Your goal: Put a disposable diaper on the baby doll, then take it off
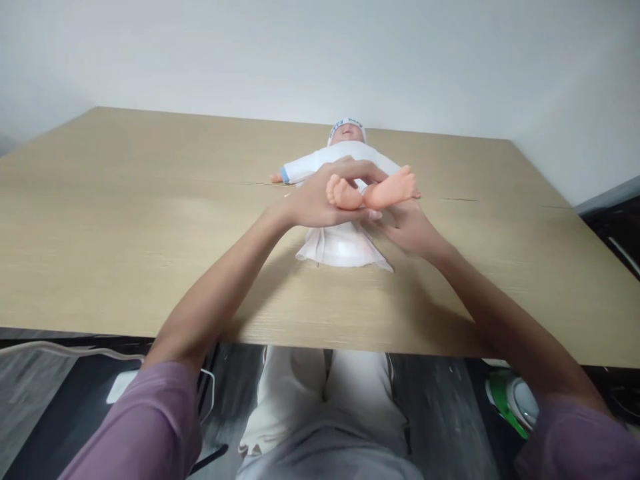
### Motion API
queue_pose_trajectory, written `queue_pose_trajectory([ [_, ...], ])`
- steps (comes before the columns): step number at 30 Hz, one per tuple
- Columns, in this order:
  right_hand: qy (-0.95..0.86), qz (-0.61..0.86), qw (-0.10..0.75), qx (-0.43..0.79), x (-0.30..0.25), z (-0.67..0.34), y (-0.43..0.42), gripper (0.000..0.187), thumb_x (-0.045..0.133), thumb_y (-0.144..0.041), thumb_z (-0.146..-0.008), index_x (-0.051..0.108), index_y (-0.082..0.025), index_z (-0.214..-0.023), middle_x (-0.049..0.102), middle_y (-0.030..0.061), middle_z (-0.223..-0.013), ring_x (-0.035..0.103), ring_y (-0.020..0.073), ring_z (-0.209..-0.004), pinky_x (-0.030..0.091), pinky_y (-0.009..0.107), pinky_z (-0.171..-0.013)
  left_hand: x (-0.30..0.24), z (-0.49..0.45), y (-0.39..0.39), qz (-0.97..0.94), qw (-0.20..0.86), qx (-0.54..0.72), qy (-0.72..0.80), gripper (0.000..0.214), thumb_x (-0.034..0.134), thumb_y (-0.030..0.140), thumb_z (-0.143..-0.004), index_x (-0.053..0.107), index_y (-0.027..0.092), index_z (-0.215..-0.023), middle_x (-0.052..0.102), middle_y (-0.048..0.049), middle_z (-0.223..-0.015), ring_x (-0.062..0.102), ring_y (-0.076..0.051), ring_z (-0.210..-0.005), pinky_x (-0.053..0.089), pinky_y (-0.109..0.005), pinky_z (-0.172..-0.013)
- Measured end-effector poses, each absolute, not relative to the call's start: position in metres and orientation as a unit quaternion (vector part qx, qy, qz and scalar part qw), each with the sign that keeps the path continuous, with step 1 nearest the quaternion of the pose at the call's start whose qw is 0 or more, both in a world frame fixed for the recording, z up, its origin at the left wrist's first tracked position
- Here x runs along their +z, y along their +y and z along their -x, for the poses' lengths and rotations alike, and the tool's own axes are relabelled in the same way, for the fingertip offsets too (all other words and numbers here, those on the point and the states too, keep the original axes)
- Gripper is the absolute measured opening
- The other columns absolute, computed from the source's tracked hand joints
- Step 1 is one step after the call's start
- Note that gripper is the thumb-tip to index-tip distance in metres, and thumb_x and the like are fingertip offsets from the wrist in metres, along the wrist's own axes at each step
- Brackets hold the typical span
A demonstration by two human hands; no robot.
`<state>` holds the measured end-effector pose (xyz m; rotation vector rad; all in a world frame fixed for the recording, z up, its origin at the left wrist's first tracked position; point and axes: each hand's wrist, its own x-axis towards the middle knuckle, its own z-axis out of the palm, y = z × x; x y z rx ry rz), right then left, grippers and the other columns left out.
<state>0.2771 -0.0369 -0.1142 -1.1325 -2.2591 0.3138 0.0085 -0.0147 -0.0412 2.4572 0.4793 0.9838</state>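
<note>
We clasp the doll's ankles [381, 194] firmly in the left hand [316, 202], lifting evenly; right hand [411, 231] beneath, grip indiscernible.

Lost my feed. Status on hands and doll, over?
Left hand clasped round doll's legs, feet lifted. Right hand at white cloth under them, grip unclear. Doll on its back on table.

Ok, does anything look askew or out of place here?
Nothing spilled or damaged. The doll lies on its back; the left hand holds its legs up, crossed. The white cloth under it lies rumpled, the right hand beside it.
</note>
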Motion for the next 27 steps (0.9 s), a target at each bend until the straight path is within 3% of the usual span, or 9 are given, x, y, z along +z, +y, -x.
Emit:
queue_pose_trajectory([
  [4,-0.808,0.451,0.360,0.115,-0.109,-0.263,-0.066,0.063,0.071,-0.059,-0.104,0.061,-0.028,-0.159,0.069,0.0145,-0.154,0.064,0.0440,-0.144,0.056,0.068,-0.119,-0.059,-0.009,-0.025,-0.888,0.217,0.373,0.158,0.044,0.085,0.055,-0.094,0.075,0.025,-0.125,0.082,-0.0071,-0.123,0.075,-0.029,-0.114,0.059,-0.046,-0.102],
  [6,-0.812,0.428,0.386,0.093,-0.110,-0.256,-0.071,0.076,0.073,-0.054,-0.103,0.048,-0.029,-0.171,0.062,0.0149,-0.163,0.057,0.0454,-0.153,0.051,0.070,-0.125,-0.065,-0.006,-0.030,-0.890,0.209,0.375,0.156,0.042,0.083,0.055,-0.095,0.075,0.028,-0.126,0.082,-0.0061,-0.125,0.075,-0.028,-0.115,0.058,-0.048,-0.104],
  [8,-0.830,0.380,0.400,0.083,-0.109,-0.252,-0.072,0.077,0.071,-0.047,-0.104,0.043,-0.032,-0.174,0.058,0.0117,-0.168,0.054,0.0430,-0.157,0.046,0.069,-0.131,-0.071,0.002,-0.034,-0.895,0.198,0.366,0.159,0.043,0.080,0.055,-0.098,0.073,0.030,-0.131,0.081,-0.0063,-0.132,0.073,-0.029,-0.122,0.057,-0.049,-0.109],
  [11,-0.867,0.308,0.381,0.091,-0.106,-0.257,-0.073,0.060,0.062,-0.039,-0.107,0.054,-0.035,-0.167,0.063,0.0068,-0.166,0.057,0.0371,-0.157,0.044,0.061,-0.134,-0.082,0.024,-0.036,-0.906,0.160,0.353,0.167,0.050,0.080,0.053,-0.097,0.070,0.027,-0.139,0.078,-0.0101,-0.137,0.071,-0.031,-0.126,0.056,-0.052,-0.112],
  [15,-0.897,0.279,0.337,0.060,-0.117,-0.279,-0.070,0.046,0.050,-0.039,-0.112,0.066,-0.032,-0.154,0.070,0.0074,-0.158,0.061,0.0345,-0.153,0.048,0.059,-0.129,-0.107,0.060,-0.031,-0.924,0.101,0.325,0.173,0.046,0.079,0.049,-0.098,0.070,0.025,-0.136,0.077,-0.0128,-0.138,0.070,-0.033,-0.135,0.052,-0.058,-0.122],
  [20,-0.920,0.278,0.275,-0.013,-0.145,-0.305,-0.060,0.043,0.050,-0.024,-0.104,0.074,-0.030,-0.140,0.071,0.0082,-0.156,0.061,0.0357,-0.153,0.048,0.059,-0.123,-0.133,0.091,-0.028,-0.940,0.088,0.278,0.178,0.057,0.080,0.056,-0.096,0.067,0.026,-0.142,0.067,-0.0156,-0.160,0.058,-0.036,-0.155,0.038,-0.064,-0.137],
  [24,-0.924,0.316,0.215,-0.013,-0.151,-0.310,-0.058,0.044,0.050,-0.017,-0.102,0.076,-0.032,-0.135,0.068,0.0063,-0.161,0.055,0.0332,-0.160,0.042,0.061,-0.128,-0.138,0.095,-0.032,-0.937,0.129,0.218,0.242,0.063,0.077,0.067,-0.094,0.067,0.033,-0.146,0.059,-0.0106,-0.170,0.040,-0.035,-0.168,0.031,-0.063,-0.141],
  [27,-0.924,0.330,0.193,-0.001,-0.148,-0.308,-0.060,0.048,0.051,-0.013,-0.100,0.077,-0.033,-0.136,0.067,0.0068,-0.163,0.052,0.0343,-0.162,0.042,0.063,-0.129,-0.138,0.095,-0.035,-0.936,0.146,0.183,0.264,0.061,0.076,0.064,-0.094,0.067,0.036,-0.148,0.055,-0.0080,-0.174,0.033,-0.035,-0.171,0.026,-0.063,-0.143],
])
